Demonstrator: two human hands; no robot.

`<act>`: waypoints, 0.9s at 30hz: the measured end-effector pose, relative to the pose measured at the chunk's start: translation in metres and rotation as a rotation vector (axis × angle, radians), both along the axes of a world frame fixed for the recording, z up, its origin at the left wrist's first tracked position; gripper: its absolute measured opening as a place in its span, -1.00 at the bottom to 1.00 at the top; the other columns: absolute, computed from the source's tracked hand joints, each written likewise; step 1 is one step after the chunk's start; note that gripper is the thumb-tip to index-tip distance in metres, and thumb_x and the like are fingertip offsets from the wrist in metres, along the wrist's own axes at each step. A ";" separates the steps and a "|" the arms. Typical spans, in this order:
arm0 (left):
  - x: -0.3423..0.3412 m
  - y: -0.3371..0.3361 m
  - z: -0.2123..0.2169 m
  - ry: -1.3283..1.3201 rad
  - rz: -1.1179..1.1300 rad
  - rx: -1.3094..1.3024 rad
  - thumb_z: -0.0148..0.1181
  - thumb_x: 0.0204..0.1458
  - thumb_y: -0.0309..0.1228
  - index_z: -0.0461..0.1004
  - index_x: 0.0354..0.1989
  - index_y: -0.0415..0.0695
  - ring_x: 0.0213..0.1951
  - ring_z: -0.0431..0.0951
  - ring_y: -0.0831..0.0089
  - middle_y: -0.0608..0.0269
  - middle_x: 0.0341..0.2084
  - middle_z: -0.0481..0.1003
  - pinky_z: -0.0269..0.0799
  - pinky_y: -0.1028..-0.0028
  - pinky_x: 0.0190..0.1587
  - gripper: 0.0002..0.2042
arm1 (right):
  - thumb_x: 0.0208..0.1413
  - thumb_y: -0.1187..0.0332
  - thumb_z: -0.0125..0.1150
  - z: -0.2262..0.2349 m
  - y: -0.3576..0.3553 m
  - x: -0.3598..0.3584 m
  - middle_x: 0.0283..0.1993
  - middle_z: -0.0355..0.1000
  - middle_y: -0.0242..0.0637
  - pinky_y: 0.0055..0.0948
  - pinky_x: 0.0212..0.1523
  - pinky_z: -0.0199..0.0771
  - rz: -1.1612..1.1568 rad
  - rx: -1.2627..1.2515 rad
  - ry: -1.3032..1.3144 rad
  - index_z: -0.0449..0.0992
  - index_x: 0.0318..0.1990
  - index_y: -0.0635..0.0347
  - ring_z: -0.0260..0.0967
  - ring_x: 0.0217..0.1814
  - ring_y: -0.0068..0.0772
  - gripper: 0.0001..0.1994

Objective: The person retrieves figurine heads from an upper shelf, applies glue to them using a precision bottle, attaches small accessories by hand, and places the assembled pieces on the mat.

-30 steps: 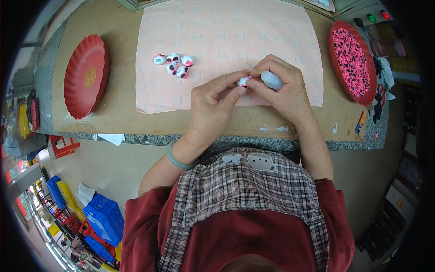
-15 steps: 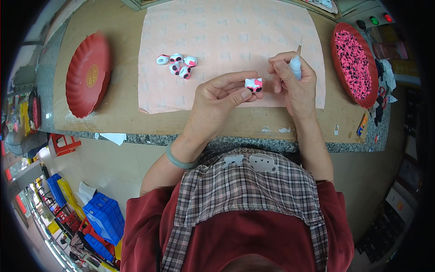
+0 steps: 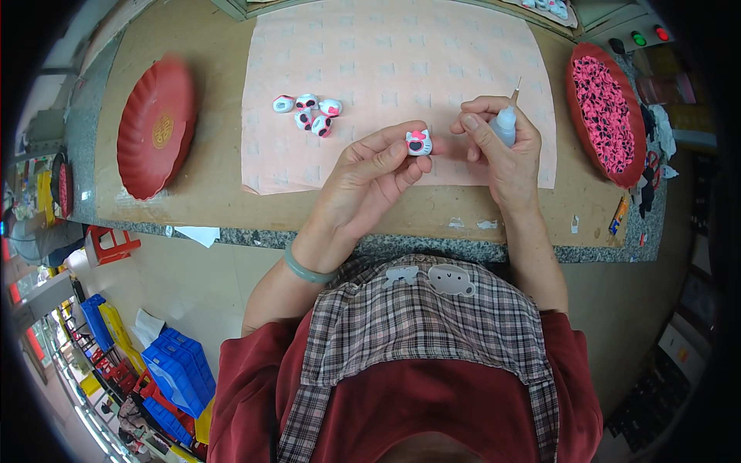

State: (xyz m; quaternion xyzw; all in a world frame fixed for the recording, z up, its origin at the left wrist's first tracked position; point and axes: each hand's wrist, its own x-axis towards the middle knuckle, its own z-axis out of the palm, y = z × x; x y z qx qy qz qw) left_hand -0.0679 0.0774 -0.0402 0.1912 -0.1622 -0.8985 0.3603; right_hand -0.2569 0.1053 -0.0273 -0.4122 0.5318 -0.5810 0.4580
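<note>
Pink and white, a small cat-faced piece [image 3: 419,143] is pinched at the fingertips of the left hand [image 3: 370,181], raised just above the pink paper sheet [image 3: 386,54] with its face turned up toward the camera, a position that appears chosen so the face can be checked or reached by the nozzle; the left fingers are closed lightly on it, thumb below and forefinger above. A small pale squeeze bottle [image 3: 505,123] is gripped in the right hand [image 3: 502,150], the fingers wrapped fully round it and its thin nozzle pointed up and away, near the piece but not touching it; this looks like a resting hold between applications. Five similar pieces [image 3: 309,112] are clustered on the sheet, well apart from the hands, seemingly set aside together; the exact count is hard to confirm at this size. Two red plates are laid on the tabletop [image 3: 216,185]: one bare plate [image 3: 154,127] at the left, one plate at the right [image 3: 606,116] filled with many pink and black bits, too many and too small to be counted; each is kept within reach of a hand.
</note>
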 end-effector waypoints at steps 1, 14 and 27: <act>0.001 -0.001 -0.001 0.030 -0.003 0.026 0.02 0.11 -0.51 0.30 0.05 -0.35 -0.23 0.54 0.40 -0.15 -0.14 0.44 0.49 0.55 -0.08 -0.67 | 0.05 0.46 0.19 0.000 -0.001 0.001 -0.42 0.47 -0.31 -0.77 -0.61 0.14 0.001 -0.002 -0.001 0.47 -0.23 0.22 0.19 -0.60 -0.76 -0.87; 0.037 -0.012 0.017 -0.634 0.256 -0.651 0.07 0.04 -0.61 0.40 -0.10 -0.31 -0.24 0.52 0.46 0.06 -0.12 0.45 0.47 0.58 -0.16 -0.77 | 0.06 0.46 0.18 -0.007 -0.001 -0.001 -0.44 0.44 -0.38 -0.77 -0.60 0.13 -0.004 0.060 0.027 0.48 -0.24 0.20 0.15 -0.60 -0.77 -0.89; 0.101 -0.039 -0.002 -1.216 0.450 -0.837 0.11 -0.07 -0.68 0.44 -0.26 -0.25 -0.43 0.53 0.51 0.20 -0.30 0.43 0.44 0.58 -0.37 -0.83 | 0.06 0.47 0.17 -0.005 -0.005 0.000 -0.45 0.43 -0.38 -0.76 -0.60 0.16 0.018 0.042 0.009 0.47 -0.26 0.20 0.16 -0.59 -0.76 -0.91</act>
